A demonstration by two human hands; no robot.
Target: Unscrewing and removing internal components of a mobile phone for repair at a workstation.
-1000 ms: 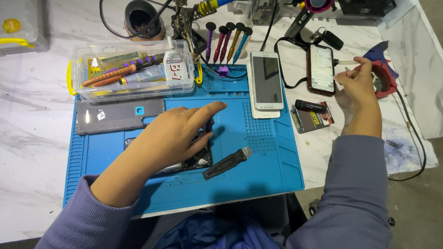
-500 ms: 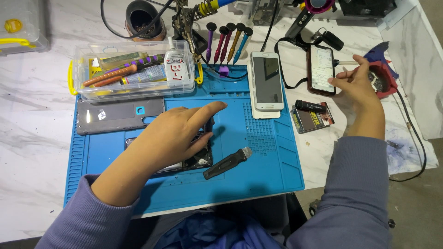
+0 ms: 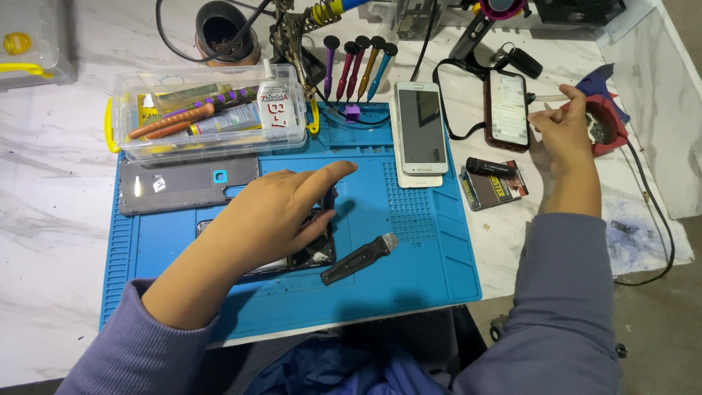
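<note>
My left hand [image 3: 274,212] lies flat on an opened dark phone body [image 3: 316,252] in the middle of a blue work mat [image 3: 409,249], fingers spread and index finger stretched out. My right hand [image 3: 563,132] hovers at the right of the table beside a dark phone with a lit screen [image 3: 507,110], fingers pinched round a thin pale tool; what kind of tool is unclear. A black folding knife [image 3: 357,259] rests on the mat just right of my left hand. A grey phone back cover [image 3: 183,184] sits at the mat's upper left.
A white phone [image 3: 420,128] rests on the mat's top right. A clear box of tools and glue tubes [image 3: 212,113] stands behind the mat, with several coloured screwdrivers [image 3: 358,66] upright beside it. A small dark packet [image 3: 493,183] and a red holder [image 3: 603,124] lie at right.
My right hand has shifted slightly left and down near the dark phone. My left hand stays on the opened phone body.
</note>
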